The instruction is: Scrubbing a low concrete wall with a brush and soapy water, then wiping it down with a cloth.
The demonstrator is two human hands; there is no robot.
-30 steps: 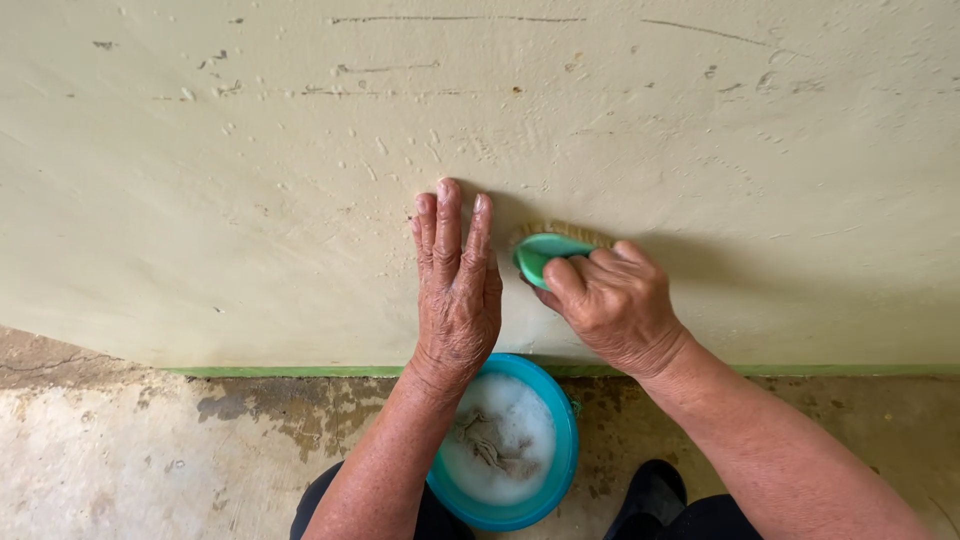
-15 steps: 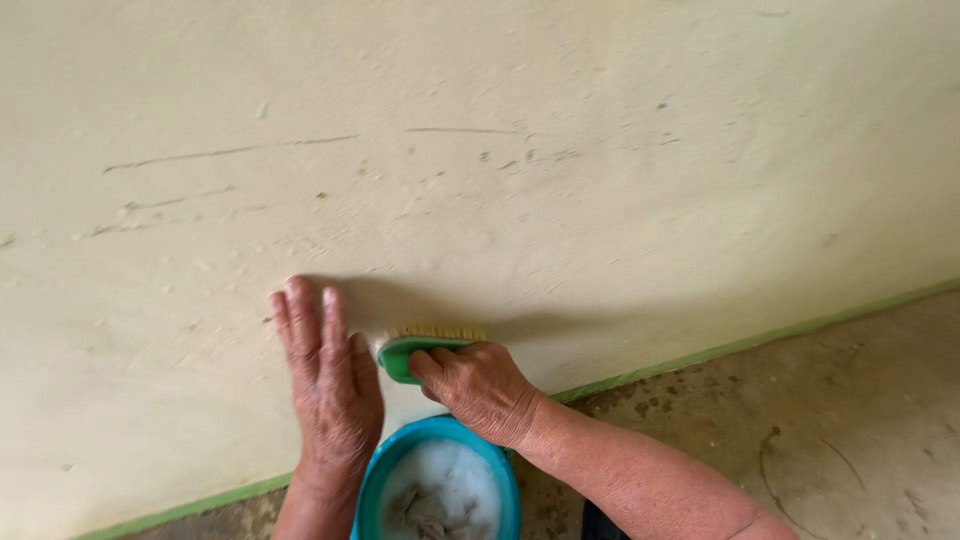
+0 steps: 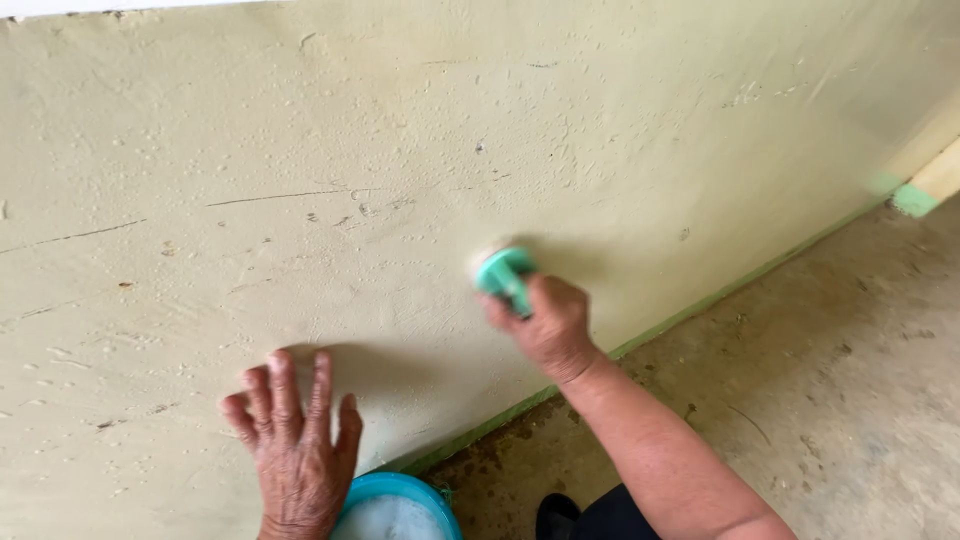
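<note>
While a pale yellow-green plastered wall [image 3: 420,150] fills most of the view, a worn concrete floor [image 3: 850,400] runs along its lower right, with a thin green painted stripe [image 3: 700,305] marking where the two meet. The wall surface is rough, with hairline cracks and small dark specks above and to the left of both sets of fingers. The person's right hand [image 3: 545,325] is closed around a green scrubbing brush [image 3: 503,272], fingers wrapped tight on its handle, and the brush head presses against the wall just above the knuckles; it looks blurred. The left hand [image 3: 295,440] lies flat on the wall, lower and well apart from the brush, fingers straight and slightly spread, holding nothing. Just below that palm sits a blue bucket [image 3: 425,492] of foamy water. A dark shoe [image 3: 556,515] shows beneath the right forearm.
</note>
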